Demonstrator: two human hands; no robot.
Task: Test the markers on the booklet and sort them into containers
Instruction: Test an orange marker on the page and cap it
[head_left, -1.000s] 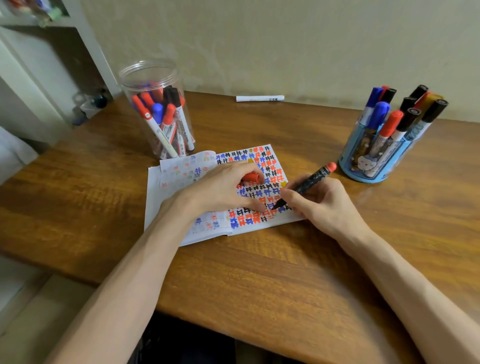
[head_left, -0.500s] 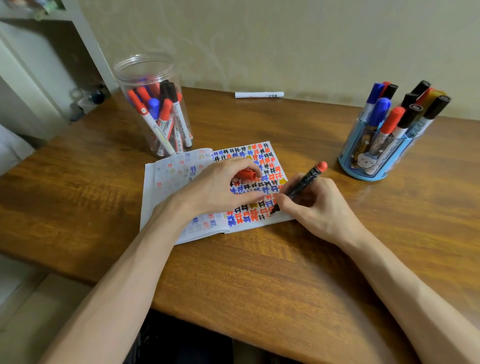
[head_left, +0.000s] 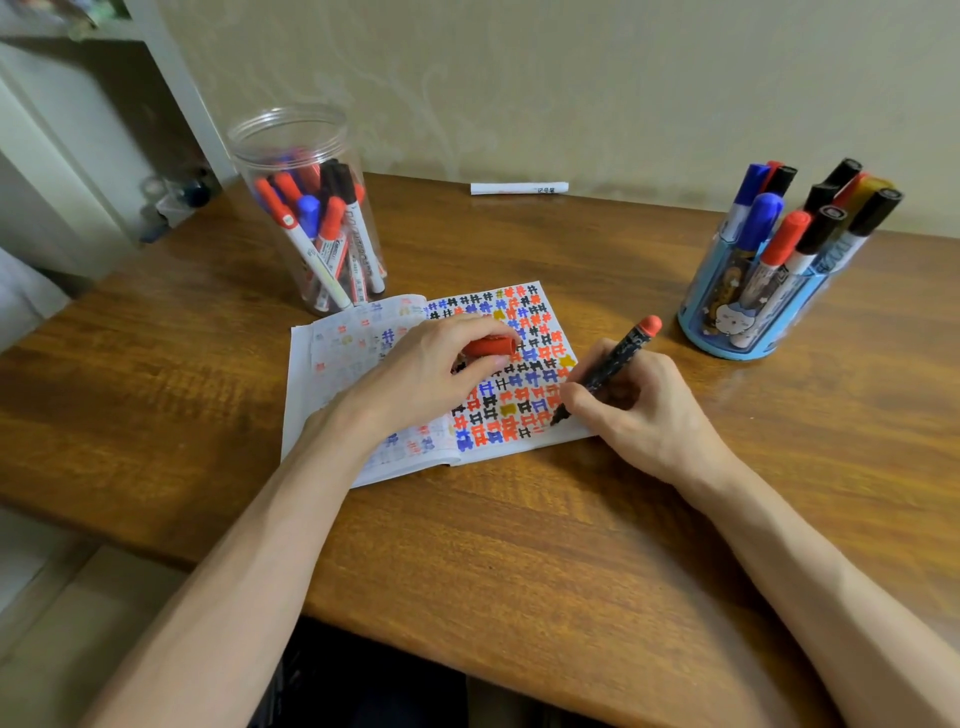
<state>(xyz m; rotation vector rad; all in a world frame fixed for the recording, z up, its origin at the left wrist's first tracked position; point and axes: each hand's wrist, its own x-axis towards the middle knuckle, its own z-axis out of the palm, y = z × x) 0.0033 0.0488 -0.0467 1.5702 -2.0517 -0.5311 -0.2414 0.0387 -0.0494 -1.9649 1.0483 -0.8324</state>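
Open booklet (head_left: 353, 358) lying flat, right page crammed with red, blue, black and yellow hash marks, left page showing only faint marks. Uncapped black marker (head_left: 613, 364) with red end, tilted, tip touching right page near its lower right corner, gripped in right hand (head_left: 644, 415). Loose red cap (head_left: 491, 345) pinched in left hand (head_left: 415, 379) over the booklet. Upright clear jar (head_left: 291, 140) just behind booklet, full of capped markers (head_left: 322, 234). Farther right, blue holder (head_left: 717, 312) with more markers (head_left: 779, 234) standing up.

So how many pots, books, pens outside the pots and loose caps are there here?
Pots: 2 (clear jar, blue holder)
Books: 1 (the booklet)
Pens outside the pots: 2 (black marker in the right hand, white pen by the wall)
Loose caps: 1 (red cap in the left hand)
Total: 6
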